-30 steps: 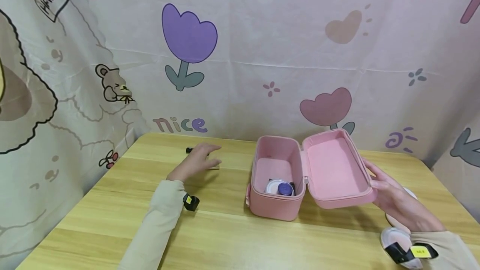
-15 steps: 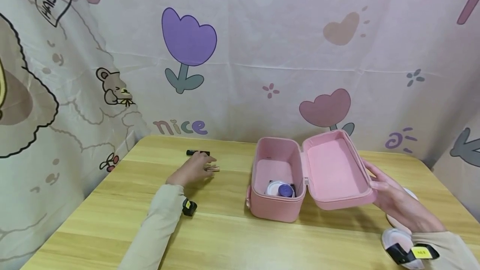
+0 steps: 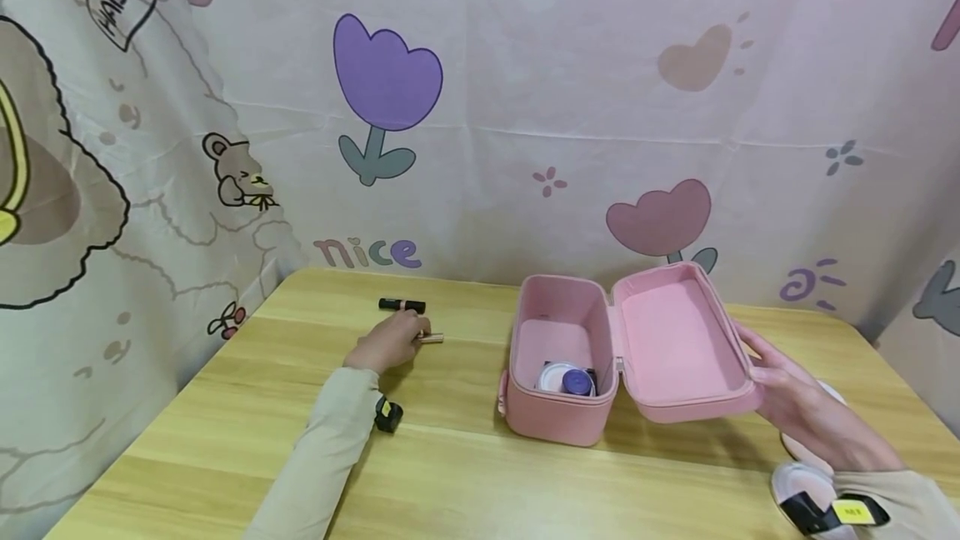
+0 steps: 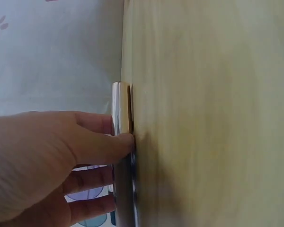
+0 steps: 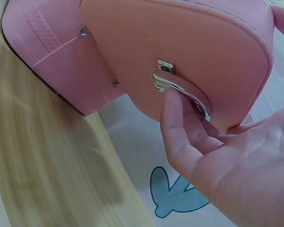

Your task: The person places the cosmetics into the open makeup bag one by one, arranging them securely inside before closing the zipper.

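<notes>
In the head view, my left hand (image 3: 386,344) is low over the left part of the table, at a slim tube (image 3: 431,338). Seen from the left wrist, thumb and fingers pinch this tube (image 4: 121,111), gold at one end and dark farther down. A black tube (image 3: 401,305) with a pinkish band lies just behind. My right hand (image 3: 813,419) holds the opened lid (image 3: 686,336) of a pink cosmetic case (image 3: 558,422). In the right wrist view, its fingers curl at the lid's handle (image 5: 187,92). A blue-topped container (image 3: 576,382) and a white round one (image 3: 552,374) sit inside the case.
A round pale compact (image 3: 802,486) lies by my right wrist, and another pale round item (image 3: 832,392) is partly hidden behind that forearm. A printed cloth (image 3: 487,207) hangs along the back of the wooden table (image 3: 420,473).
My left hand has lowered to the gold-ended tube and its fingers have closed on it, uncovering the black tube behind. My right hand keeps the lid in the same position.
</notes>
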Demonstrator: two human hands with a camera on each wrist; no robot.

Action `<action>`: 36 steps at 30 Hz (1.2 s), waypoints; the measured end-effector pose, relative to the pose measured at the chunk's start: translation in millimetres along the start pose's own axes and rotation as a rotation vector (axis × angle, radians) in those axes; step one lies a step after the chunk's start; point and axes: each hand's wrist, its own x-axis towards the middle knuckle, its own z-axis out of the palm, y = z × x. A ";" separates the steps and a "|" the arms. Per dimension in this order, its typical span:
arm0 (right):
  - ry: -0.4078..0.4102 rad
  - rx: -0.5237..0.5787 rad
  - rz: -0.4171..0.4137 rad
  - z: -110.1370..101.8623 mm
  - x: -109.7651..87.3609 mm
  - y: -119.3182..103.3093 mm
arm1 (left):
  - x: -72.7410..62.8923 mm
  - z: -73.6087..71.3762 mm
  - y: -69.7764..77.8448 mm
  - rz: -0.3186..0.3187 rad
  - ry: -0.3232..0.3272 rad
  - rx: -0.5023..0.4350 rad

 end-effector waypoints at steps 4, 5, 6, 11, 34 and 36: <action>-0.003 0.006 0.000 -0.1 0.0 0.1 | -1.0 -5.5 4.6 -0.010 0.013 -0.043; -0.010 0.010 -0.003 -0.2 0.1 -0.2 | -1.1 -7.4 6.3 -0.014 0.027 -0.075; -0.021 0.017 -0.011 -0.3 0.5 -0.4 | -1.0 -9.4 8.2 -0.016 0.045 -0.110; -0.085 0.066 -0.049 0.0 2.7 -1.2 | 2.1 -19.8 16.6 0.095 0.177 -0.197; -0.152 0.133 -0.088 -0.5 1.8 2.9 | 8.3 -41.5 29.7 0.005 0.330 -0.945; -0.147 0.128 -0.085 -0.8 2.3 3.0 | 8.1 -43.1 31.2 0.014 0.335 -0.991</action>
